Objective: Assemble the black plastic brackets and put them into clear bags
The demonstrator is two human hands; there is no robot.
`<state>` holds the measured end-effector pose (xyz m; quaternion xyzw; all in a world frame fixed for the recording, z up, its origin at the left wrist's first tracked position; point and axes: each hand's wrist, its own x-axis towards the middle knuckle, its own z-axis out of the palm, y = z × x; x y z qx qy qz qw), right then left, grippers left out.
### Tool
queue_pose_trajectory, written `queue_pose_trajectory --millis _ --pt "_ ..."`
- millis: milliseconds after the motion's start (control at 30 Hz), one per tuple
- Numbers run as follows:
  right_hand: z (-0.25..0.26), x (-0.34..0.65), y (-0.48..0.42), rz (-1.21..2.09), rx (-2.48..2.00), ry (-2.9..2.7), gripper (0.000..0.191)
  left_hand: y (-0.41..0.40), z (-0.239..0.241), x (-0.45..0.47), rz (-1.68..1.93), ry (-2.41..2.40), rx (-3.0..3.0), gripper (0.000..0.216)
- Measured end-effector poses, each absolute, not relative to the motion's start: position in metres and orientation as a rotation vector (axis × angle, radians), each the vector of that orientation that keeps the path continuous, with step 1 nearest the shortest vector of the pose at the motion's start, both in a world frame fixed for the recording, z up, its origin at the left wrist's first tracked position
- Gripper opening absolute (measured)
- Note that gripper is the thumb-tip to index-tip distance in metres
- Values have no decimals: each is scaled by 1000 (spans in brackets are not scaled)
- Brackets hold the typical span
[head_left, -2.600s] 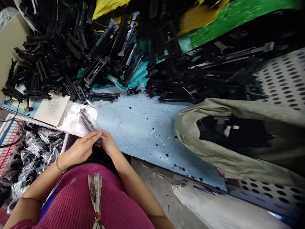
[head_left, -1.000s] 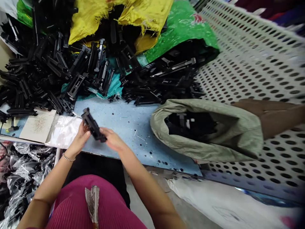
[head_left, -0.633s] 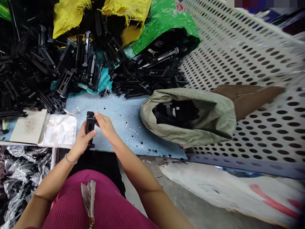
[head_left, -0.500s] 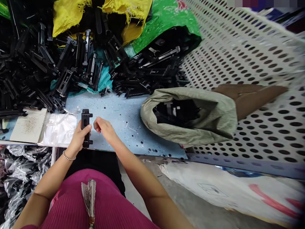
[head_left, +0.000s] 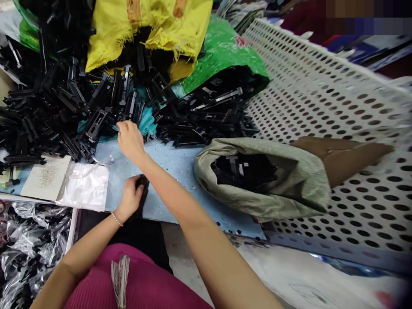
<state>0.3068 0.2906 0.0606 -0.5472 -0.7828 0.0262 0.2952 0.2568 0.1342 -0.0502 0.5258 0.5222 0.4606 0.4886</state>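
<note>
- Left grip (head_left: 130,197) was closed round one black plastic part (head_left: 143,191), over the near side of the desk (head_left: 167,169); my hand hid much of it.
- Right grip (head_left: 131,139) was half curled at the front edge of the pile (head_left: 96,124); couldn't tell if the fingers had hold of anything.
- Progress, my guess: mid-run. The part in my left grip showed no wrapping, so I judged that one unfinished.
- Likely done: dark pieces in shiny clear wrapping (head_left: 35,236) filled the crate (head_left: 71,231) low on my left; too jumbled to count.
- Likely left: plenty. Loose black parts were heaped along the back of the desk, spilling below a yellow sack (head_left: 154,25) and a green sack (head_left: 222,47), with teal cloth (head_left: 148,120) among them.
- More black pieces (head_left: 240,167) sat inside the olive sack (head_left: 305,193) on my right; couldn't tell their stage.
- Desk: pale blue, speckled, dotted with dark bits. Flat white plastic sheets (head_left: 86,184) lay left of my left grip, beside a beige board (head_left: 32,189) with reddish crumbs.
- Room: perforated white panel (head_left: 370,116) rose behind the olive sack; grey floor (head_left: 183,253) below, whitish sheeting (head_left: 280,274) lower right; far corner blurred.
</note>
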Motion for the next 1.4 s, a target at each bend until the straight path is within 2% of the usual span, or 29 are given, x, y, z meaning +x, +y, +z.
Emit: queue_pose_trajectory --millis 133,233,367,500,633,700,867,1033,1167,1267,1400 --pt "55 300 370 50 -1643 -2082 45 134 -58 259 1079 1294 1500 36" --pt "51 320 377 95 -1583 -2087 36 140 -53 237 1056 1225 1428 38" --pt "40 350 317 318 -1434 -1804 33 159 -33 211 1125 1180 1057 37" --pt "13 356 217 760 -1408 -1425 40 188 -3 211 1291 865 599 59" --pt "0 357 158 920 -1289 -1509 45 196 18 214 1283 770 404 68" --pt "4 362 159 816 -1271 -1567 48 185 24 212 1203 770 446 67" --pt "20 365 201 302 -1279 -1953 45 149 27 212 944 818 541 50" --pt "20 351 187 473 -1416 -1998 51 150 26 211 1046 983 569 54" --pt "5 350 135 411 -1209 -2150 46 157 26 207 1075 990 480 60" --pt "-3 351 121 333 -1145 -2253 43 159 18 207 1108 1065 533 54" --pt "10 353 168 279 -1223 -2352 44 157 -9 209 1157 1273 781 32"
